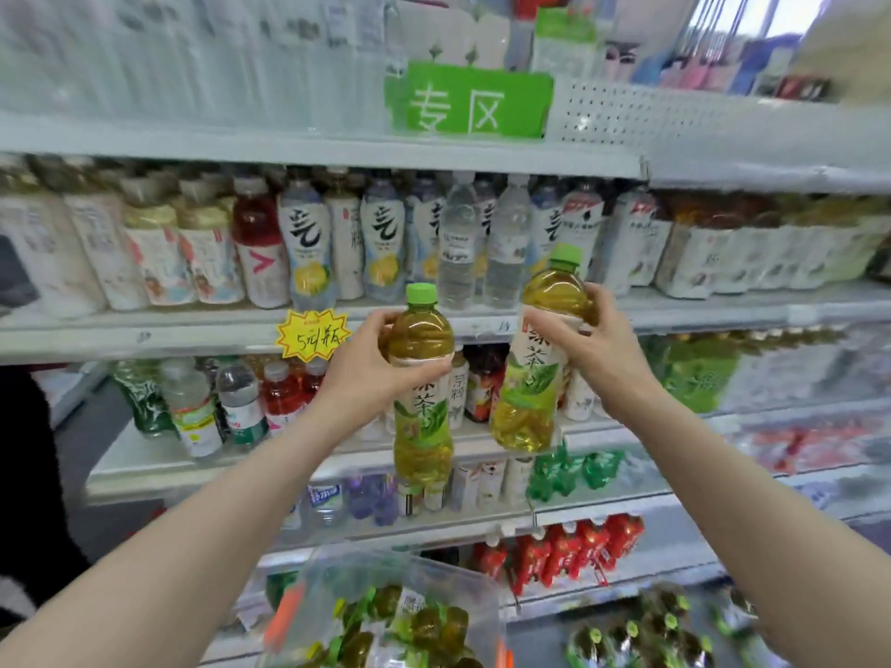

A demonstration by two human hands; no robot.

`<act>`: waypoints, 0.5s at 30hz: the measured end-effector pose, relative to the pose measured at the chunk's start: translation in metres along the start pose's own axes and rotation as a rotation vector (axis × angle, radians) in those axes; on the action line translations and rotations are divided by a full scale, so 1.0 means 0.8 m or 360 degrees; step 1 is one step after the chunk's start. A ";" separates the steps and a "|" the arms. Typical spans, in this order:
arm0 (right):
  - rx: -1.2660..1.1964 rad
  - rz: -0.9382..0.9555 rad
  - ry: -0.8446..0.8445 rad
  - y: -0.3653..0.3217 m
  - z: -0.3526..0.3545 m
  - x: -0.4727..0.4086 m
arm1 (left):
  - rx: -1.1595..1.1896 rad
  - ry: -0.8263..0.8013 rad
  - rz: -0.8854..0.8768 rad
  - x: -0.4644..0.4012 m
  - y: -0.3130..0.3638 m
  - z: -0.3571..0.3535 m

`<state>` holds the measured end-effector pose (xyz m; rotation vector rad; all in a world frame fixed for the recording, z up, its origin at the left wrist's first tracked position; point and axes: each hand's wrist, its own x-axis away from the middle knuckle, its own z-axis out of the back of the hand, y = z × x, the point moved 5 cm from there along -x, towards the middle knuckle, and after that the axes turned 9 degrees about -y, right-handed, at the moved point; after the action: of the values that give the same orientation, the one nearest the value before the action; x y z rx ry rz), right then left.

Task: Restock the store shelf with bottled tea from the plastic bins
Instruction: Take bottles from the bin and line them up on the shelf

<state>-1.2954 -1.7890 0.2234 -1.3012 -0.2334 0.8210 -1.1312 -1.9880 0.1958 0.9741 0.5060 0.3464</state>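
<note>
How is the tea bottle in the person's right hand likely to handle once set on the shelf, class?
The bottle looks full, so probably heavy for its size. Tall and narrow, it may tip if nudged. Its round body would likely roll if laid down. The right hand holds it tilted near the top.

light: bright, even, overhead | shadows: faint | blur: top shelf (193,55) and edges smeared | distortion: wide-angle bowing | centre: sharp

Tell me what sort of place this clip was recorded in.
Most likely a small grocery or convenience store: tiered white shelves packed with bottled drinks, a yellow starburst price tag, and a green section sign above.
</note>
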 end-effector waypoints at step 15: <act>0.0275 0.0702 -0.0103 -0.247 0.032 -0.202 | -0.0125 0.0474 -0.0224 -0.119 0.187 0.145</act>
<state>-1.3440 -1.8820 0.4574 -1.1786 0.0788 1.2300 -1.1542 -2.0372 0.4004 0.8091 0.8218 0.3839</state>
